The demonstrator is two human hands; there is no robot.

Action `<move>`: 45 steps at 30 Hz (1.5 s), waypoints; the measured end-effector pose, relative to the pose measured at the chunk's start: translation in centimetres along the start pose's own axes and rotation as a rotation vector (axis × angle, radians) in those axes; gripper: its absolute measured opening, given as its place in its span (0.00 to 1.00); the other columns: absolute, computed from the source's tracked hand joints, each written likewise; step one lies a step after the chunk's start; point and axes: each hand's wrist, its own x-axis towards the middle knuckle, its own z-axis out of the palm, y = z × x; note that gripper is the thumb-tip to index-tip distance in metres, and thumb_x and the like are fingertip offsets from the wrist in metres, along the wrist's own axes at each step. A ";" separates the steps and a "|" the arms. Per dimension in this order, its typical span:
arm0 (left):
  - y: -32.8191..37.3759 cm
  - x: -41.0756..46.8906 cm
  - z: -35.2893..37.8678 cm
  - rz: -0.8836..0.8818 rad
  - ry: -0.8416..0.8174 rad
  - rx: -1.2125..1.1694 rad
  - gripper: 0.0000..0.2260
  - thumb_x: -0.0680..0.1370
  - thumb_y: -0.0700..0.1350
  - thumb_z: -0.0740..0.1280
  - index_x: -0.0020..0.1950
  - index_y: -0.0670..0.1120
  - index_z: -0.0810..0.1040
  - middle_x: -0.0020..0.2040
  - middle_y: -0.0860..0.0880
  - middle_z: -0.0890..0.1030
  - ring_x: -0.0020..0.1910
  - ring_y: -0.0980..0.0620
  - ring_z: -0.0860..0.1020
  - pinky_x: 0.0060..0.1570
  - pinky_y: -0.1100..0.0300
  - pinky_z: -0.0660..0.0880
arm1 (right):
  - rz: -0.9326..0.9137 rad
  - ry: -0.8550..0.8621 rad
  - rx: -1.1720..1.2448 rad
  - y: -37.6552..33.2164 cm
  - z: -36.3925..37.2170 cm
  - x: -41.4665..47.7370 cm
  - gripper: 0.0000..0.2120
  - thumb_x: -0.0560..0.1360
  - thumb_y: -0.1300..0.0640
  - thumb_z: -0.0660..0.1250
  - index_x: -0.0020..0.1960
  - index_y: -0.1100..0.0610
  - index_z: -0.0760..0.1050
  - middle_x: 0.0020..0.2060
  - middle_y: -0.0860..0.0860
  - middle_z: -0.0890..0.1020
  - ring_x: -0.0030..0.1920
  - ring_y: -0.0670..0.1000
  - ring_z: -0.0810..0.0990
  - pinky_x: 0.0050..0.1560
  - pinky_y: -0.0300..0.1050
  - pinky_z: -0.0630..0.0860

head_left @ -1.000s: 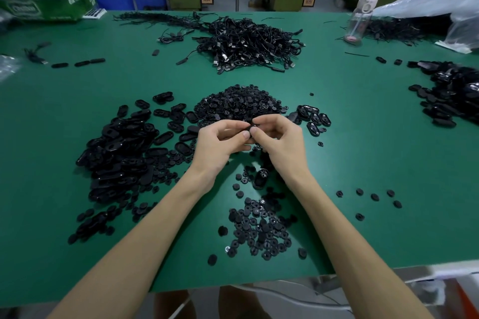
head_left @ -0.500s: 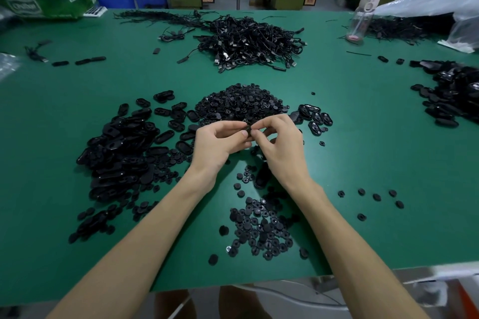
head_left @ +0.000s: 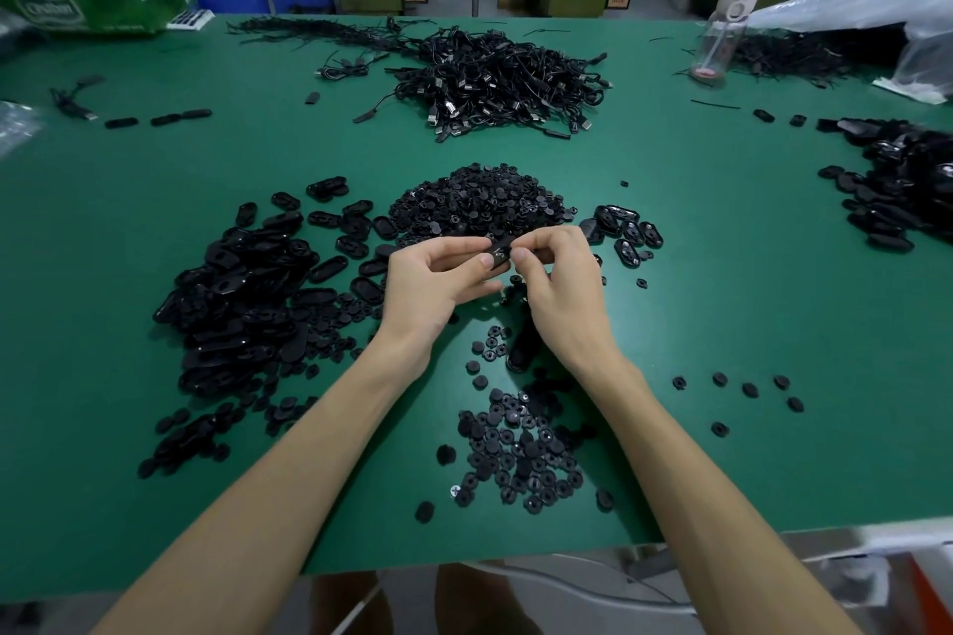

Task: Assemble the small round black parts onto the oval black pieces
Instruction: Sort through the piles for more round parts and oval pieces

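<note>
Oval black piece (head_left: pixel 499 257), small, glossy, pinched between left hand (head_left: pixel 438 281) and right hand (head_left: pixel 559 281) fingertips.

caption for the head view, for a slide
Left hand and right hand pinch a small black plastic piece over a green table heaped with round black plastic parts

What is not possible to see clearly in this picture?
1. Head view: the held piece; fingers of the left hand and right hand cover most of it, so seating is unclear.
2. Head view: far-right pile of oval pieces, cut by the frame edge.
3. Head view: green box print, blurred.
</note>
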 end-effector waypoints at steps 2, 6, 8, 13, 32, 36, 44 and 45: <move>0.0 0.0 -0.1 0.007 0.019 -0.007 0.10 0.78 0.33 0.73 0.58 0.35 0.82 0.50 0.42 0.88 0.51 0.44 0.87 0.49 0.55 0.84 | 0.018 0.008 0.039 0.0 0.0 0.0 0.03 0.84 0.60 0.64 0.53 0.53 0.75 0.53 0.49 0.75 0.49 0.36 0.74 0.50 0.23 0.66; 0.0 0.1 -0.1 0.000 0.042 -0.002 0.09 0.78 0.32 0.72 0.58 0.35 0.82 0.52 0.41 0.87 0.51 0.44 0.87 0.51 0.54 0.85 | 0.041 -0.001 0.071 0.2 0.2 0.0 0.03 0.84 0.59 0.62 0.55 0.52 0.73 0.51 0.49 0.78 0.49 0.42 0.77 0.50 0.34 0.70; -0.1 0.1 0.0 0.004 0.048 0.019 0.09 0.78 0.32 0.72 0.58 0.36 0.83 0.52 0.40 0.87 0.51 0.44 0.87 0.51 0.54 0.84 | 0.061 0.002 0.140 0.1 0.2 -0.1 0.04 0.84 0.60 0.62 0.54 0.52 0.74 0.45 0.47 0.81 0.44 0.41 0.79 0.45 0.34 0.73; -0.3 0.1 0.1 0.026 0.060 0.063 0.09 0.78 0.32 0.72 0.58 0.36 0.83 0.52 0.40 0.86 0.51 0.44 0.87 0.51 0.54 0.84 | 0.109 0.026 0.257 -0.1 0.1 0.0 0.05 0.82 0.63 0.64 0.53 0.54 0.75 0.42 0.48 0.83 0.42 0.44 0.83 0.45 0.44 0.81; 0.3 0.4 -0.4 0.122 0.265 0.050 0.07 0.81 0.32 0.68 0.58 0.39 0.81 0.51 0.43 0.86 0.49 0.49 0.87 0.49 0.57 0.84 | 0.031 -0.491 -0.156 -1.1 -1.3 -0.1 0.13 0.65 0.45 0.82 0.46 0.46 0.85 0.47 0.52 0.78 0.59 0.55 0.67 0.59 0.50 0.68; 0.3 0.3 -0.3 0.120 0.252 0.066 0.07 0.81 0.32 0.68 0.57 0.39 0.82 0.50 0.43 0.86 0.49 0.49 0.87 0.50 0.57 0.84 | 0.022 -0.498 -0.207 -1.1 -0.9 -0.1 0.09 0.69 0.45 0.80 0.43 0.46 0.82 0.48 0.54 0.79 0.59 0.55 0.68 0.62 0.53 0.69; 0.2 0.3 -0.2 0.118 0.239 0.091 0.07 0.81 0.32 0.69 0.56 0.40 0.82 0.51 0.44 0.86 0.48 0.50 0.87 0.49 0.57 0.84 | -0.005 -0.396 -0.146 -0.5 -0.2 0.0 0.09 0.77 0.49 0.74 0.44 0.51 0.77 0.42 0.46 0.78 0.50 0.49 0.71 0.44 0.39 0.66; 0.2 0.3 -0.2 0.116 0.234 0.096 0.07 0.80 0.32 0.69 0.56 0.41 0.82 0.51 0.44 0.86 0.48 0.50 0.87 0.50 0.56 0.84 | -0.003 -0.355 -0.087 -0.4 -0.2 0.0 0.09 0.77 0.51 0.74 0.44 0.52 0.77 0.40 0.46 0.79 0.46 0.48 0.73 0.42 0.38 0.67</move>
